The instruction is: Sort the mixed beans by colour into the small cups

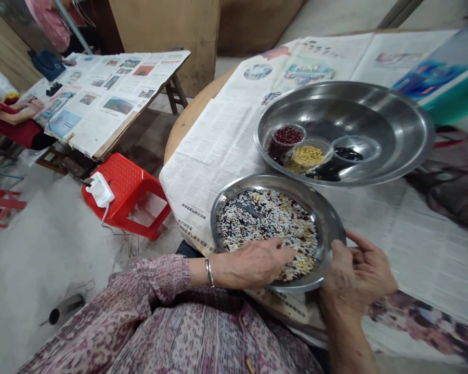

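steel plate near the edge of a round wooden table; newspaper sheets cover the tabletop beneath plate. in plate: grain-and-bean mix, white, yellow, dk red & blk. l. hand, silver bracelet at wrist, over the mix in plate, fingers curled tog.; can't tell what, if anything, they pinch. r. hand at r. side of plate, pinching its rim btw. thumb & fingers. just beyond plate: wider steel basin w/ 3 clear cups holding red beans, yellow grains & blk grains. l. of plate, on grey floor: red plastic stool w/ white power strip. far l. of plate: 2nd table, also newspaper-covered, w/ dk blue bag; person in red seated alongside, person in pink farther back. well beyond plate: brown wood panels.
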The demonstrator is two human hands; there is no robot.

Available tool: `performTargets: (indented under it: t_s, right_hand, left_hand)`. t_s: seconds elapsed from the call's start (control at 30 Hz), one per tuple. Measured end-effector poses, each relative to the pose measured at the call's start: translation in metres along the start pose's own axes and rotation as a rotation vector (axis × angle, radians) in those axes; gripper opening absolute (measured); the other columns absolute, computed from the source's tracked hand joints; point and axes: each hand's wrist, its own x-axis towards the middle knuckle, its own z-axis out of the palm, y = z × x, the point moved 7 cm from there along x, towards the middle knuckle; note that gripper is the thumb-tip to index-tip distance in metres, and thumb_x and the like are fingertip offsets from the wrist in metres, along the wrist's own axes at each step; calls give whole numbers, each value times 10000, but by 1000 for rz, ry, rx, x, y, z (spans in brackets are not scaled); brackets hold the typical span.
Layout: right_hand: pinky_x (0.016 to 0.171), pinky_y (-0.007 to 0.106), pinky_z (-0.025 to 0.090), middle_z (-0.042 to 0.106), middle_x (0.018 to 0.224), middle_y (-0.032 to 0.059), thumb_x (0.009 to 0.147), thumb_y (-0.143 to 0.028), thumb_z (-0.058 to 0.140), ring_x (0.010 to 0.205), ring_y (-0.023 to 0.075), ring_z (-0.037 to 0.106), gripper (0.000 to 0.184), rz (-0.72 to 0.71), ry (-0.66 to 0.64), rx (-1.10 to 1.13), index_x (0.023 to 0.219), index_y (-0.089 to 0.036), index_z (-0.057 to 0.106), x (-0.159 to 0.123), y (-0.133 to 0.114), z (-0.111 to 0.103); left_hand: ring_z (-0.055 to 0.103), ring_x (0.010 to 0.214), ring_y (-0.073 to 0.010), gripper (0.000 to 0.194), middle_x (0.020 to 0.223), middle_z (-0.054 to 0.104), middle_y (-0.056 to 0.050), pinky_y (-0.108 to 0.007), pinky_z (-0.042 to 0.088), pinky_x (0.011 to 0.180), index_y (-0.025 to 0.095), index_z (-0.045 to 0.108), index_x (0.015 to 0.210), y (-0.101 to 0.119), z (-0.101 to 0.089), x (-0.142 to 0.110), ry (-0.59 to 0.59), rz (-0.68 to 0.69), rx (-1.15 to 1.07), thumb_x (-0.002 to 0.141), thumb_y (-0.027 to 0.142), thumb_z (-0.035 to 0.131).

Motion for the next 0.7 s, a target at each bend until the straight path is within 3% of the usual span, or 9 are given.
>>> performTargets:
  t_s: [0.1, 0.17, 0.33, 0.47, 0.57, 0.7]
  right_hand:
    - [501, 239, 325, 508, 598, -51, 678, -333, 666, 509, 88, 422, 517, -2, -3, 3, 1141, -110, 711, 1, 4, -1]
    - [500, 236, 325, 504, 598, -54, 683, -344, 668, 509, 87, 423, 512, 2, -5, 6, 1144, -124, 709, 2, 6, -2]
    - [502, 232, 332, 514, 608, -54, 698, -359, 666, 514, 86, 435, 519, 26, -8, 10, 1164, -132, 702, 2, 10, -1]
    - [505, 232, 332, 501, 603, -60, 690, -352, 667, 511, 82, 424, 514, 12, -1, 4, 1154, -134, 707, 2, 9, 0]
    - [500, 233, 323, 501, 596, -59, 675, -360, 667, 507, 83, 419, 537, 18, 6, 8, 1153, -119, 705, 2, 8, 1]
    - [502, 234, 329, 513, 596, -53, 666, -357, 661, 514, 90, 431, 535, 15, 4, 9, 1142, -117, 705, 2, 5, 0]
  left_hand:
    - [595, 923, -171, 235, 1113, 574, -100, -291, 528, 759, 138, 521, 1187, 8, -3, 8, 87, 147, -61, 1003, 233, 410]
    - [587, 976, -161, 241, 1124, 575, -94, -279, 527, 828, 137, 528, 1198, 1, -10, 7, 183, 191, -72, 1006, 221, 410]
    - [565, 901, -121, 251, 1070, 571, -54, -258, 506, 826, 158, 567, 1118, -46, -39, -9, 380, 40, 23, 982, 111, 361]
    - [549, 997, -135, 261, 1066, 590, -62, -263, 468, 913, 146, 598, 1075, -58, -52, -17, 328, 89, 168, 963, 66, 377]
    - [520, 1047, -156, 273, 1173, 598, -73, -284, 438, 969, 160, 622, 1098, -48, -49, -13, 233, 210, 288, 958, 74, 403]
    - [484, 1160, -200, 239, 1334, 567, -33, -336, 434, 954, 238, 621, 1159, -34, -36, -1, 137, 334, 385, 985, 223, 457]
